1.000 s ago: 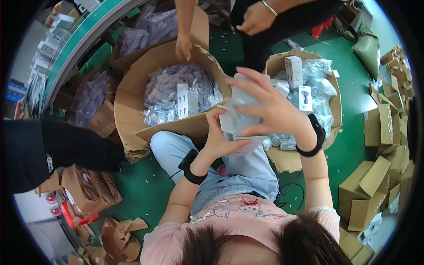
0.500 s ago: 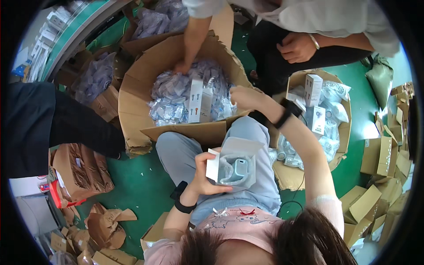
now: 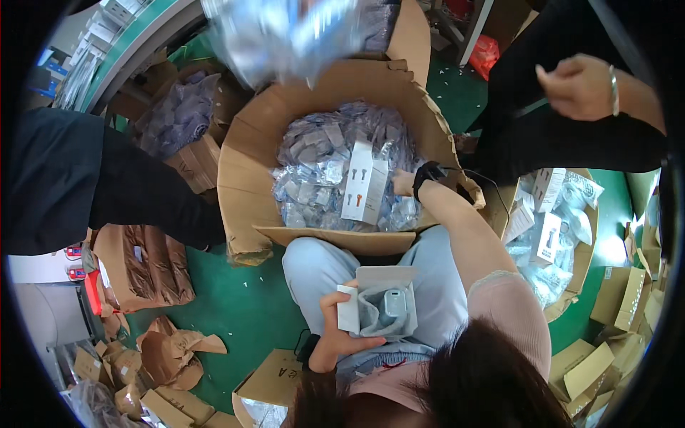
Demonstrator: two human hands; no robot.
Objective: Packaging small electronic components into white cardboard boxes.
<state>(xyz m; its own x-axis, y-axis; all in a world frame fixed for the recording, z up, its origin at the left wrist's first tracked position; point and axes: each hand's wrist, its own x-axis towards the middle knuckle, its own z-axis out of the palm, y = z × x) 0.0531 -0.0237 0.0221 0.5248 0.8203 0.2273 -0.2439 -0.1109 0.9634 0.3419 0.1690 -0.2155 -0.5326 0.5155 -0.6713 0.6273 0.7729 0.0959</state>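
I'd bet the small white box [image 3: 347, 314] is light and kinda flimsy, thin card that'd dent if you squeeze, so I'd hold it low by the side walls with a soft grip and leave the lid flap [image 3: 385, 275] alone. The pale blue device [image 3: 393, 305] inside looks like hard, smooth plastic, probably a bit slippery and not something I'd drop; the clear wrap [image 3: 367, 314] should be squishy. Box is at the near middle, over the person's lap [image 3: 437, 289], flap raised on the far side. Plain white walls, device a rounded block toward the right, wrap bunched to its left. The left hand [image 3: 335, 335] has it, partly closed, fingers round the left side and thumb along the near edge. The right hand [image 3: 403, 183] is farther off, dipped into the right side of a big brown carton [image 3: 239, 167] among clear-bagged bits [image 3: 314, 153], just beside a printed box [image 3: 357, 182]; can't tell how far it's closed or if it's got anything.
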